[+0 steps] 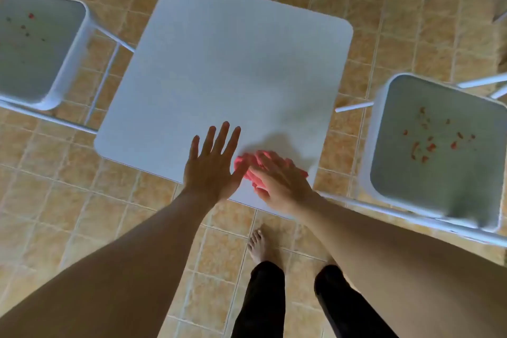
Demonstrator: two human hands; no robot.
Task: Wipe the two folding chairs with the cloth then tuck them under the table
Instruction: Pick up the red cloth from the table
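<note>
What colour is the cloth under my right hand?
The cloth is pinkish red, seen in the head view.

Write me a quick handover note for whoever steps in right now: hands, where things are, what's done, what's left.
Left hand: open, fingers spread, flat at the near edge of the white table, holding nothing.
Right hand: laid on the pink cloth, which is bunched on the table's near edge; a closed grip isn't clear.
Left chair: beside the table, a few dark and red bits on the seat.
Right chair: beside the table, more red crumbs on the seat.
Done: nothing visible yet.
Left: wipe both seats, then tuck both chairs under the table.
</note>
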